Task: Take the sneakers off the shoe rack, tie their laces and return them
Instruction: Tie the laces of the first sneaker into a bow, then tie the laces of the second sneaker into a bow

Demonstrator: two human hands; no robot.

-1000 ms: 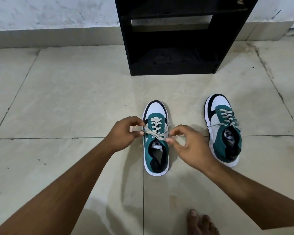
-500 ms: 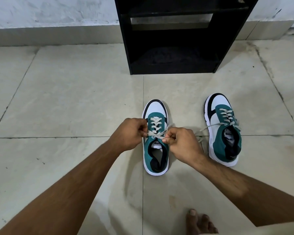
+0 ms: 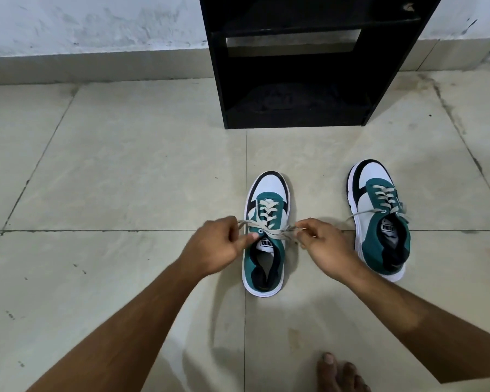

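Two teal, white and black sneakers stand on the tiled floor with toes pointing at the black shoe rack (image 3: 300, 114). The left sneaker (image 3: 266, 250) lies between my hands. My left hand (image 3: 215, 244) pinches one end of its grey lace (image 3: 275, 232) at the sneaker's left side. My right hand (image 3: 323, 244) pinches the other end at its right side, and the lace is stretched across the tongue. The right sneaker (image 3: 379, 222) sits apart to the right, its lace loose and trailing toward my right hand.
The rack's lower shelf (image 3: 294, 100) holds nothing I can make out. A white wall (image 3: 96, 24) with a tiled skirting runs behind it. My bare foot (image 3: 340, 374) rests on the floor near the bottom edge.
Both hands have pulled outward from the middle of the left sneaker, drawing the lace taut across the tongue.
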